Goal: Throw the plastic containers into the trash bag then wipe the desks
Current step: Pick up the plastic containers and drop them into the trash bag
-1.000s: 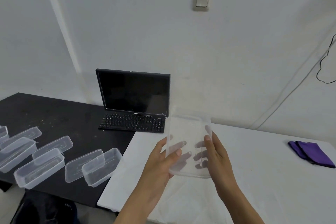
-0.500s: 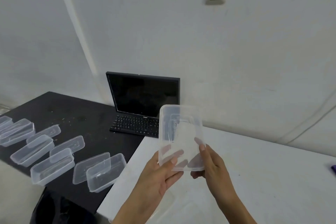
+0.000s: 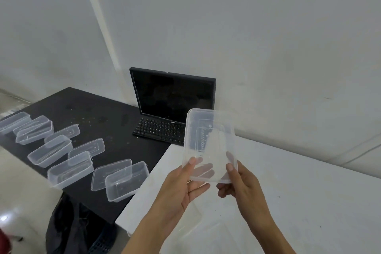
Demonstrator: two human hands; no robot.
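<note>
Left hand (image 3: 181,187) and right hand (image 3: 241,187) pinch clear rectangular plastic container (image 3: 208,140) mid-frame; grip rims firmly, drop into black trash bag (image 3: 68,229) lower-left.

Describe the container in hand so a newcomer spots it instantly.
Find the white desk, right of the black desk with the monitor. Above its left end, the left hand and right hand hold one clear container on end. The other containers lie on the black desk; this one is airborne.
</note>
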